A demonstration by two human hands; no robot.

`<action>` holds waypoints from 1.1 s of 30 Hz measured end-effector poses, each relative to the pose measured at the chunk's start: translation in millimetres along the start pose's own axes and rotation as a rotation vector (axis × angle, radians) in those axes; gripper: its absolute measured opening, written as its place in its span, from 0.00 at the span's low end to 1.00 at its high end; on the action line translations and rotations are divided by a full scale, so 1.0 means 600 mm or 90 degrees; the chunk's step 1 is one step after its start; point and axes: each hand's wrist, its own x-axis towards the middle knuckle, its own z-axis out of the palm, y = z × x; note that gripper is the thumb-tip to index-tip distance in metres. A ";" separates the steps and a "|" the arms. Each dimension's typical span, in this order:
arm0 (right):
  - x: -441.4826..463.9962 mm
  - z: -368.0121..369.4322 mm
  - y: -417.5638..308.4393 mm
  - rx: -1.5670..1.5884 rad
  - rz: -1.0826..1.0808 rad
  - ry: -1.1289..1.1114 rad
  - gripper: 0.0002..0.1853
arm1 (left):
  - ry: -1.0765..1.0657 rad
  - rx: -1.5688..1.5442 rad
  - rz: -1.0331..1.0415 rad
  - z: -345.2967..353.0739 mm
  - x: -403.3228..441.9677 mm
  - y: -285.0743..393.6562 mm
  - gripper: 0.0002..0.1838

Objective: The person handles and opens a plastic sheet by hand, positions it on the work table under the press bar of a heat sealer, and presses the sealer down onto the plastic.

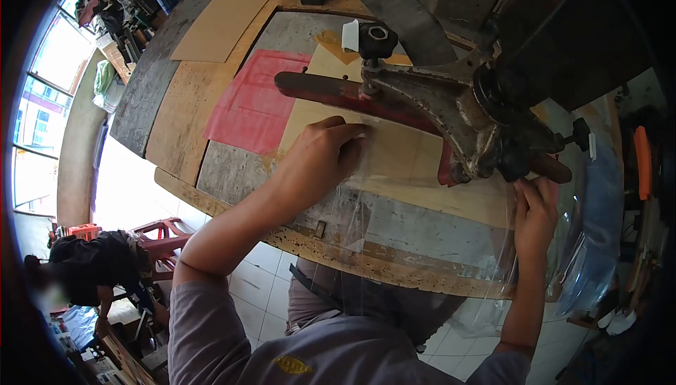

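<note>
Evidently, the left hand [318,154] and right hand [536,210] each pinch crinkled, glossy clear film [354,217].

Windows [58,47] glare at left (dark, curved edges surround everything).

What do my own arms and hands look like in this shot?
Your left hand and right hand are bare, with no gloves visible. Your forearms are uncovered below short, plain grey sleeves. I can't see any watch.
</note>
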 end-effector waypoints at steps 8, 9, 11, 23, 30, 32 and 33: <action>0.001 0.008 -0.002 0.036 -0.018 0.037 0.06 | -0.004 -0.048 -0.046 -0.005 -0.001 0.008 0.15; -0.001 0.008 -0.001 0.043 -0.004 0.029 0.06 | -0.006 -0.059 -0.066 -0.007 -0.001 0.010 0.15; -0.002 0.008 -0.001 0.051 0.006 0.020 0.05 | -0.005 -0.060 -0.049 -0.004 -0.001 0.005 0.15; -0.003 0.003 0.002 0.016 0.017 -0.009 0.13 | -0.004 -0.033 -0.014 -0.004 0.001 0.003 0.10; -0.003 0.004 0.003 -0.001 0.011 -0.001 0.18 | 0.001 -0.034 -0.010 -0.001 0.001 0.002 0.10; -0.003 0.005 0.003 0.010 0.008 0.008 0.13 | 0.003 -0.028 -0.009 -0.001 0.002 0.001 0.10; -0.003 0.007 0.003 0.022 0.006 0.014 0.09 | 0.003 -0.026 -0.008 -0.001 0.002 0.000 0.10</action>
